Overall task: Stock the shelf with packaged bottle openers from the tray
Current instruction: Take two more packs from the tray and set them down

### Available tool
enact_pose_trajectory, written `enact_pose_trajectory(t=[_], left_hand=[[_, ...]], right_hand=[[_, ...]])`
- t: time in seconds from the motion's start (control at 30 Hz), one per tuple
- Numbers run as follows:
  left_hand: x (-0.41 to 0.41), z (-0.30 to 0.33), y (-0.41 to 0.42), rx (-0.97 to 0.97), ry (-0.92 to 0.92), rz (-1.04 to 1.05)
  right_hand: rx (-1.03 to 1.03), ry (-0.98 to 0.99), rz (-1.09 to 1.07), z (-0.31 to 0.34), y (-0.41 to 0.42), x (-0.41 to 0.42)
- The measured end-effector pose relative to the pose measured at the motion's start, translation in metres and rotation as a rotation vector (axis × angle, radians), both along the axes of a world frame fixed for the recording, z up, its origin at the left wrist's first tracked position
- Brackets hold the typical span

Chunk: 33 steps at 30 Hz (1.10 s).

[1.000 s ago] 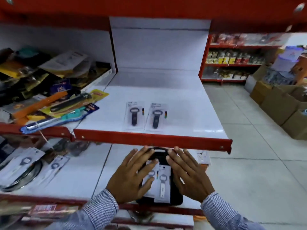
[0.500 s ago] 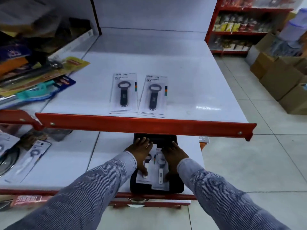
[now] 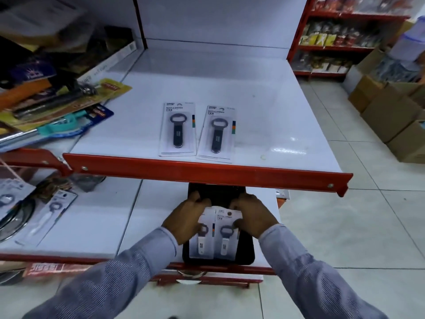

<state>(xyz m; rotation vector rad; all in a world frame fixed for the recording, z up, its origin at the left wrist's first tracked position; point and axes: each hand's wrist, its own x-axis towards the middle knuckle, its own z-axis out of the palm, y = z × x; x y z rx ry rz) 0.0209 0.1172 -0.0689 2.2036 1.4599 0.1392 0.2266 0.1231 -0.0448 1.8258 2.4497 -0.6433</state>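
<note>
Two carded black bottle openers lie side by side near the front of the white upper shelf [image 3: 264,116]: the left pack [image 3: 178,130] and the right pack [image 3: 217,134]. On the lower shelf a black tray [image 3: 246,249] holds two packs with white openers, one on the left [image 3: 202,242] and one on the right [image 3: 226,240]. My left hand [image 3: 184,218] curls over the left pack's top edge. My right hand [image 3: 253,216] curls over the right pack's top edge. Both packs look pinched at the top, their lower ends resting in the tray.
The red shelf lip [image 3: 207,173] overhangs the tray's far end. Piled kitchen tools in packaging [image 3: 57,100] crowd the shelf to the left. More carded openers [image 3: 46,217] lie on the lower left shelf. Cardboard boxes [image 3: 391,111] stand on the tiled floor at right.
The view has tilted down and closed in. My hands went from lying flat over the tray packs to curling their fingers around the packs' top edges.
</note>
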Motion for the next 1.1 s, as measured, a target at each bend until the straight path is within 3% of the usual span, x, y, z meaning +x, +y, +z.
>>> enact_pose_trajectory(t=[0.13, 0.37, 0.53, 0.63, 0.73, 0.83, 1.1], left_hand=[[-0.006, 0.039, -0.043, 0.096, -0.113, 0.027], [-0.015, 0.161, -0.076, 0.416, -0.413, 0.189], [-0.003, 0.230, -0.063, 0.398, -0.757, 0.242], [0.008, 0.258, -0.029, 0.394, -0.873, 0.234], [0.028, 0.271, 0.018, 0.374, -0.964, 0.254], [0.050, 0.266, 0.071, 0.337, -0.914, 0.281], [0.091, 0.232, 0.125, 0.259, -0.437, 0.324]], right_hand=[[0.084, 0.138, -0.013, 0.055, -0.034, 0.001], [0.434, 0.342, -0.042, 0.170, -0.078, 0.014], [0.475, 0.828, -0.198, 0.230, -0.076, 0.034], [0.575, 0.861, -0.236, 0.247, -0.048, 0.057], [0.540, 0.969, -0.369, 0.252, 0.000, 0.080], [0.488, 0.948, -0.478, 0.247, 0.054, 0.095], [0.326, 0.509, -0.576, 0.201, 0.112, 0.096]])
